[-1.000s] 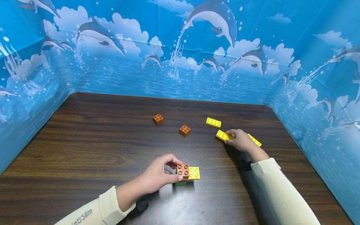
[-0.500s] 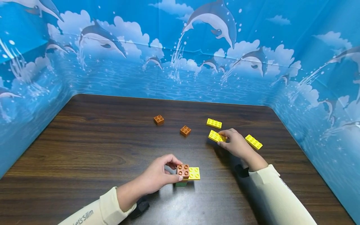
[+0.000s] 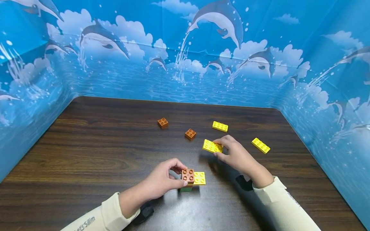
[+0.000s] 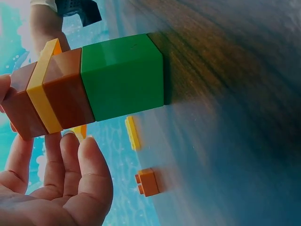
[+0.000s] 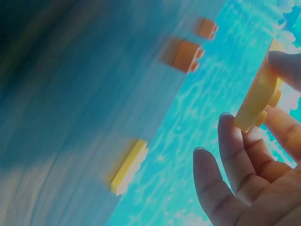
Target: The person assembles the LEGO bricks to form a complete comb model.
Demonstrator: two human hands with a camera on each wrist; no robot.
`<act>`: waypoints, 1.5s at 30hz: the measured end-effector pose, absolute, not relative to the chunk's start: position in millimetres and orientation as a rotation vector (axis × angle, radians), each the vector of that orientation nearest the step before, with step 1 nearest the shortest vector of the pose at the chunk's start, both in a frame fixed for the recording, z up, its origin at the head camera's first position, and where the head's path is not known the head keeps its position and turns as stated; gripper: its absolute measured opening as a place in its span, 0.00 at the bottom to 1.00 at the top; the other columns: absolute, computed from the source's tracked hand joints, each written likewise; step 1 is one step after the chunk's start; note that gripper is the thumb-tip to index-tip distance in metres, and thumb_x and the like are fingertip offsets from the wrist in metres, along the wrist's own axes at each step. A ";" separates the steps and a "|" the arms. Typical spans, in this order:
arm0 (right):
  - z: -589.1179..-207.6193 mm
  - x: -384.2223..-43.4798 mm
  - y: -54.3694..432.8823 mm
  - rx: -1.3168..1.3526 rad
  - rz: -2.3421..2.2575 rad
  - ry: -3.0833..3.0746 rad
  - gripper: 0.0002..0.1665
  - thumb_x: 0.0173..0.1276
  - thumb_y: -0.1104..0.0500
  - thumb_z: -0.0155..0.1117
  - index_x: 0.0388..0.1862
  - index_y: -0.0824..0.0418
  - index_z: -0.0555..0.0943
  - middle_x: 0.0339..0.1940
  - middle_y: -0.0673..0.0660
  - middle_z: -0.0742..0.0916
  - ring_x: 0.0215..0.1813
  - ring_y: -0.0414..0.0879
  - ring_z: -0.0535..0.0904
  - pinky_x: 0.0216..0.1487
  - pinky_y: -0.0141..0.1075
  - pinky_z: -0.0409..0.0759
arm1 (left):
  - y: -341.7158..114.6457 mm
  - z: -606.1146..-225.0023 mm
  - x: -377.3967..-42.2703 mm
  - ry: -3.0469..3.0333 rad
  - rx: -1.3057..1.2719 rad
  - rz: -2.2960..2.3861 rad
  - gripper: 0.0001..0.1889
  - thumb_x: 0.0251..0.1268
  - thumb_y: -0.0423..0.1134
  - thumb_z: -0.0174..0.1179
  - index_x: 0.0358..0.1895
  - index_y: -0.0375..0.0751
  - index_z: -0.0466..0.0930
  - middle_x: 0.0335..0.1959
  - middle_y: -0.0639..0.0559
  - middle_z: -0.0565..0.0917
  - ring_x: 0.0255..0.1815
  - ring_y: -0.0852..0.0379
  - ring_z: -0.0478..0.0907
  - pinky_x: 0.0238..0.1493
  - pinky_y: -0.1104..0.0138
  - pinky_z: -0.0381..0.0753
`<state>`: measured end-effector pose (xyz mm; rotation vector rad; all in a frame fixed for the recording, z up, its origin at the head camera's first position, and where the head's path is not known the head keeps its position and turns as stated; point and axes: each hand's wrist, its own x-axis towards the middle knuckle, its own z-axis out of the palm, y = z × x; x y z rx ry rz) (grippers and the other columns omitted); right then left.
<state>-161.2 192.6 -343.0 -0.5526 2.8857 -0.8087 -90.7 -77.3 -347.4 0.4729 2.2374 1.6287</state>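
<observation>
A stack of toy building bricks stands upright near the front middle: a green block (image 4: 124,77) at the bottom, a brown brick (image 4: 69,87) on it, a thin yellow plate brick (image 3: 199,178) jutting right, and a brown brick (image 3: 188,176) on top. My left hand (image 3: 162,179) grips the top brown brick between thumb and fingers. My right hand (image 3: 235,152) pinches another thin yellow brick (image 3: 212,146) by its right end, held above the table with studs up. In the right wrist view, thumb and fingers hold that brick by its edges.
Two small brown bricks (image 3: 190,134) lie on the dark wooden table (image 3: 101,144) beyond the stack. Two yellow bricks lie further right, one at the back (image 3: 220,126) and one near the right side (image 3: 260,145). A blue dolphin-printed sheet (image 3: 130,80) surrounds the table.
My right hand has lifted the yellow brick and carried it left and toward the stack, away from the other yellow bricks. The left hand and the stack have stayed put.
</observation>
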 end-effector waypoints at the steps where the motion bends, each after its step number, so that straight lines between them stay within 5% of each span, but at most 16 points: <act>1: -342.2 -158.9 190.7 -0.572 -0.815 2.881 0.25 0.64 0.58 0.68 0.60 0.60 0.77 0.51 0.55 0.78 0.46 0.50 0.74 0.46 0.42 0.75 | -77.4 -347.4 -90.5 2.238 0.475 1.631 0.17 0.53 0.31 0.67 0.47 0.34 0.78 0.42 0.47 0.78 0.41 0.55 0.75 0.37 0.68 0.79; 15: -328.4 -130.0 172.7 -0.813 -0.934 2.795 0.26 0.60 0.61 0.71 0.58 0.58 0.79 0.47 0.50 0.78 0.42 0.47 0.73 0.38 0.37 0.77 | -77.7 -349.5 -92.8 2.262 0.498 1.628 0.16 0.53 0.32 0.68 0.46 0.35 0.78 0.42 0.48 0.79 0.44 0.55 0.74 0.40 0.68 0.79; 26: -319.1 -113.6 166.9 -0.911 -0.996 2.687 0.26 0.59 0.61 0.72 0.58 0.54 0.79 0.49 0.48 0.77 0.33 0.41 0.72 0.23 0.29 0.73 | -77.8 -349.2 -94.6 2.259 0.496 1.606 0.17 0.54 0.33 0.69 0.47 0.35 0.78 0.42 0.49 0.78 0.45 0.54 0.74 0.42 0.66 0.78; 36: -317.8 -106.6 161.8 -1.005 -0.984 2.655 0.23 0.62 0.61 0.70 0.57 0.55 0.80 0.48 0.49 0.77 0.29 0.39 0.69 0.22 0.28 0.73 | -79.0 -347.9 -94.5 2.263 0.494 1.598 0.17 0.54 0.35 0.69 0.46 0.35 0.77 0.41 0.49 0.78 0.45 0.54 0.74 0.42 0.66 0.78; 45: -317.4 -103.0 156.6 -1.063 -0.902 2.701 0.23 0.60 0.61 0.71 0.55 0.56 0.81 0.45 0.47 0.76 0.41 0.45 0.74 0.33 0.30 0.78 | -79.0 -347.6 -94.8 2.271 0.489 1.590 0.17 0.53 0.34 0.69 0.45 0.35 0.77 0.41 0.49 0.78 0.45 0.54 0.74 0.42 0.66 0.78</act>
